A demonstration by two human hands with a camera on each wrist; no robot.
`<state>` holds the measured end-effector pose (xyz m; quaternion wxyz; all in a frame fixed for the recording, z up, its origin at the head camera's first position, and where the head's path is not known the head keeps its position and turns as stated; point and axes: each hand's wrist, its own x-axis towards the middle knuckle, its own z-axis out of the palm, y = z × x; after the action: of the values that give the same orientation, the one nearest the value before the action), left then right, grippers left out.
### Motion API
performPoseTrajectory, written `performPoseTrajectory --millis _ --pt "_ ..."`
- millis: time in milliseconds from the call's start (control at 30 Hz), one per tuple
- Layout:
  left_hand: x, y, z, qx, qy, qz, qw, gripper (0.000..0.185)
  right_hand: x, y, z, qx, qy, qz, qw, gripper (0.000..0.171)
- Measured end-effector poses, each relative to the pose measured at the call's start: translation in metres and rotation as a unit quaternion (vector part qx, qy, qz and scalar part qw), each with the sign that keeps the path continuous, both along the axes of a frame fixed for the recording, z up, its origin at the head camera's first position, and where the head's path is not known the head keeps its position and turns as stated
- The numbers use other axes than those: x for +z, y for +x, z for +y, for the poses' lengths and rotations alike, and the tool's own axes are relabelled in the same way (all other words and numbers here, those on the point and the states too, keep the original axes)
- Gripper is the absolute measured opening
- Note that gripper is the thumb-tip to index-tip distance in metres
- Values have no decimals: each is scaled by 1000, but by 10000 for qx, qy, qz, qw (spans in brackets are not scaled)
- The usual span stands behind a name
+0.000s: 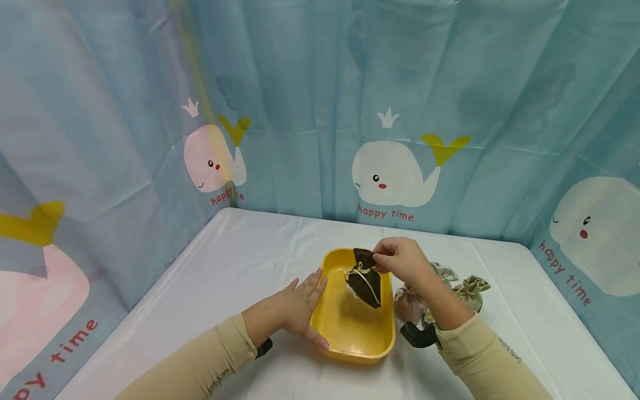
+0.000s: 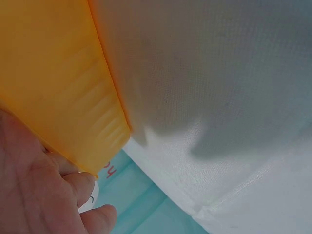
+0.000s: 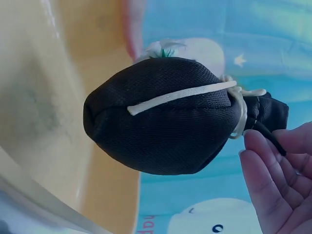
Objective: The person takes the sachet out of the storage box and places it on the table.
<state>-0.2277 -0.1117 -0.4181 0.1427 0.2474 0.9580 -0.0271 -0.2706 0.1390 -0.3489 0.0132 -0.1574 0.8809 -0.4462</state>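
A yellow plastic tub [image 1: 385, 339] stands on the white table. My left hand [image 1: 300, 303] lies flat against the tub's left wall with straight fingers; the left wrist view shows that wall [image 2: 58, 87] against my palm. My right hand [image 1: 400, 260] pinches the gathered top of a small dark drawstring pouch [image 1: 367, 280] tied with cream cord and holds it hanging over the tub's inside. In the right wrist view the pouch [image 3: 165, 117] hangs free above the tub floor [image 3: 44, 112], with my fingers [image 3: 278, 180] at its neck.
Beside the tub on the right lie two or three more pouches: a beige one [image 1: 472, 291], a pinkish one [image 1: 410, 305]. A white cloth covers the table [image 1: 240, 261]. Blue whale-print curtains [image 1: 390, 139] close in the back and both sides.
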Motion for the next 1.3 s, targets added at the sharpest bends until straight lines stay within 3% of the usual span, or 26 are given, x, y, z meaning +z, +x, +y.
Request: performPoseTrajectory --millis 367,700,967,1300 --pt "6 0 1 16 -19 -91 10000 143 22 9 26 -133 -314 470 9983 9" --pt "12 3 4 7 -104 -92 9999 140 38 22 57 -545 -599 818 9933 12" --pt "9 4 3 -94 -170 19 9998 140 40 38 94 -900 -497 1292 9863 15" --pt "9 4 2 -67 -177 -8 9998 140 30 54 139 -1384 -931 1444 9754 7"
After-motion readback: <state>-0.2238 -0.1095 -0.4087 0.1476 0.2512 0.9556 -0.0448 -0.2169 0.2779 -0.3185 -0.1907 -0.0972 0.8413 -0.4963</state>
